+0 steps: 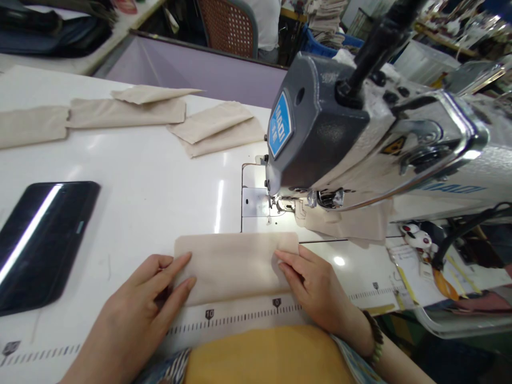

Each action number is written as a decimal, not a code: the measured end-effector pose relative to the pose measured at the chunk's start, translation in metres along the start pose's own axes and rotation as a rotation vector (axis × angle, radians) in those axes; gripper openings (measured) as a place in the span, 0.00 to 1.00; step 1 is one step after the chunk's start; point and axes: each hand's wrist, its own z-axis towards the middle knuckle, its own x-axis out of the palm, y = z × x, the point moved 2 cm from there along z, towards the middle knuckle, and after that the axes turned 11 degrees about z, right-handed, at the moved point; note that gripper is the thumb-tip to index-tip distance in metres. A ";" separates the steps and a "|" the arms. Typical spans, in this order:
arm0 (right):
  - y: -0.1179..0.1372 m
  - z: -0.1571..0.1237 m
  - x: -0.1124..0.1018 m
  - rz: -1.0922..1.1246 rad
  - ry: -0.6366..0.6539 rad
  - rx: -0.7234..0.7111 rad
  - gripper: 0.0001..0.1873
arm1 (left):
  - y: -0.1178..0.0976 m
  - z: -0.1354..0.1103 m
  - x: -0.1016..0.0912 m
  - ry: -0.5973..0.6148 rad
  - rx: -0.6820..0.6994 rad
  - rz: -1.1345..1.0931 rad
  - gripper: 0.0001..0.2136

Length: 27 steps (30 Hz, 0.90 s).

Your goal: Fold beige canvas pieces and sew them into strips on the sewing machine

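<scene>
A beige fabric piece (236, 269), roughly rectangular, lies in front of the sewing machine (316, 122), near the table's front edge. My left hand (148, 298) pinches its left end between thumb and fingers. At the right end, my right hand (314, 282) grips the fabric the same way, thumb on top. Just beyond the cloth are the metal needle plate (256, 202) and the presser foot (285, 205); the fabric is apart from them. More beige fabric (360, 221) lies under the machine arm, to the right of the needle.
Several beige fabric pieces (128, 112) lie along the table's far side. A dark phone or tablet (48, 240) rests at the left. Ruler marks (240, 317) run along the front edge. Orange-handled scissors (444, 285) and a small panda figure (418, 237) are at the right.
</scene>
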 end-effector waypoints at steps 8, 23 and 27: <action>0.004 0.003 -0.001 -0.022 0.009 0.008 0.14 | -0.005 0.002 0.000 -0.011 -0.006 -0.008 0.18; -0.004 -0.006 -0.009 -0.380 -0.052 0.098 0.15 | -0.011 0.007 -0.005 -0.052 -0.044 -0.034 0.18; 0.000 -0.004 -0.008 -0.498 -0.021 0.068 0.11 | -0.014 0.011 -0.008 -0.050 -0.018 -0.026 0.17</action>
